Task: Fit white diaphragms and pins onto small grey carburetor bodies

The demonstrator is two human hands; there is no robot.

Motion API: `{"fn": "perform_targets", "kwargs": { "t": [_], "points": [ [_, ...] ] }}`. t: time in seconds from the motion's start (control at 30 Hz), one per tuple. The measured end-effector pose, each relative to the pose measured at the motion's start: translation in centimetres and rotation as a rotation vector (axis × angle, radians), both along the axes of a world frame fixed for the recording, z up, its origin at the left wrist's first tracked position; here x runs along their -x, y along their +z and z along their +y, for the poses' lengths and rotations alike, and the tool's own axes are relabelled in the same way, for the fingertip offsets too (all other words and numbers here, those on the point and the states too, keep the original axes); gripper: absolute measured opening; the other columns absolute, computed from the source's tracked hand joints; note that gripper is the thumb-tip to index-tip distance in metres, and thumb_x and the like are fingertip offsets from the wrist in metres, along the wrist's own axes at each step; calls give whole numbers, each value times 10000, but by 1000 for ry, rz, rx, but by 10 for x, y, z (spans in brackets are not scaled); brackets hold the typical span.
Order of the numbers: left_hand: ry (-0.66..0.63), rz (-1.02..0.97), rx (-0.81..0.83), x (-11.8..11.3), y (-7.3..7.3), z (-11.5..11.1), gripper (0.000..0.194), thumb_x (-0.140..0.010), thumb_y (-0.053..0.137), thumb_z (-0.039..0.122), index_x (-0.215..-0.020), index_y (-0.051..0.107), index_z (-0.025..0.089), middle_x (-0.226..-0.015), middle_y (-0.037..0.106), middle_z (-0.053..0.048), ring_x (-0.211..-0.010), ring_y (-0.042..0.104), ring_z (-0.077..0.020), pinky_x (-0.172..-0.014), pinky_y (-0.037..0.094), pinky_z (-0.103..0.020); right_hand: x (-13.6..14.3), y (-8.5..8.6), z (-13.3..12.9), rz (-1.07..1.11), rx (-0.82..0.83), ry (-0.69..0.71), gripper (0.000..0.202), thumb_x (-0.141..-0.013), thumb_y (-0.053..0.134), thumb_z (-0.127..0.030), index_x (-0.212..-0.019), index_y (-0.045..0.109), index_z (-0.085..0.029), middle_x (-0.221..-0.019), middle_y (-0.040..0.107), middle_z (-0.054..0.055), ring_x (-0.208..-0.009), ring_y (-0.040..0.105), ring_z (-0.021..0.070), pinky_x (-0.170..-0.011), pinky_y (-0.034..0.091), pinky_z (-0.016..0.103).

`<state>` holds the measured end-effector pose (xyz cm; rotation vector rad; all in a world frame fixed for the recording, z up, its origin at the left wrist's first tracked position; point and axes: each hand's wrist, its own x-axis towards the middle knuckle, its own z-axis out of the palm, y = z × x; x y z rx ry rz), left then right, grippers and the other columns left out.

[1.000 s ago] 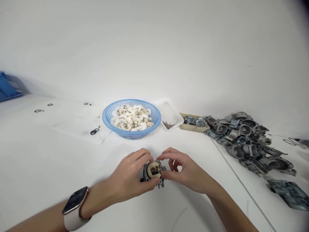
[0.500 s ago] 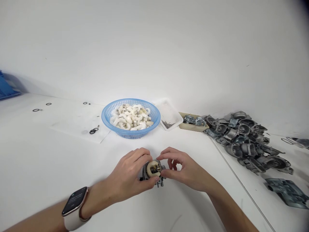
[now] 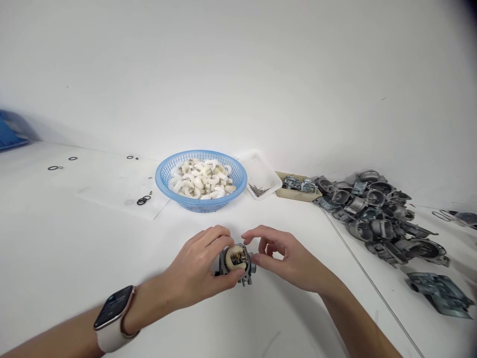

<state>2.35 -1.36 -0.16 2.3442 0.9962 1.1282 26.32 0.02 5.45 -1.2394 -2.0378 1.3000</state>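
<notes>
On the white table in front of me stands a small metal carburetor (image 3: 249, 272), its open side facing up. A cream, C-shaped float (image 3: 230, 259) sits inside it around brass parts. My left hand (image 3: 204, 258) grips the carburetor from the left, thumb on the near rim and fingertips on the far side. Just right of the carburetor is my right hand (image 3: 283, 253), thumb and index finger apart with nothing visible between them. Its thumb tip is close to the carburetor's right side; whether they touch I cannot tell.
A blue basket (image 3: 160, 179) holds many white floats. Beside it, thin metal pins (image 3: 258, 190) lie in a white tray (image 3: 266, 171). A beige box (image 3: 294, 196) holds metal carburetors. Grey carburetor bodies (image 3: 372, 214) are heaped at the right. Black rubber rings (image 3: 142, 200) lie at the left.
My right hand has drawn slightly right, away from the carburetor, and its thumb and index finger have come off the float area. My left hand keeps its grip.
</notes>
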Motion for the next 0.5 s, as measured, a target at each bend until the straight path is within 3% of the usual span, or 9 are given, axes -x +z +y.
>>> {"fn": "perform_targets", "kwargs": {
  "t": [0.17,0.5],
  "points": [
    [-3,-7,-15,0,0,0,247,-868,726,233,-1072,585,225,-1048,622,-39,-879,614,-192,-764,514,-354,2,-2,-4,-3,-43,74,417,-905,674,-212,-1281,678,-393,-1183,649,4,-790,550,136,-631,451,269],
    [-11,-16,-1,2,-1,0,245,-869,734,231,-1069,591,230,-1043,606,-27,-878,595,-183,-757,503,-342,1,-6,-2,0,-73,94,436,-905,681,-181,-1282,670,-399,-1168,642,-9,-758,533,116,-623,443,262]
  ]
}}
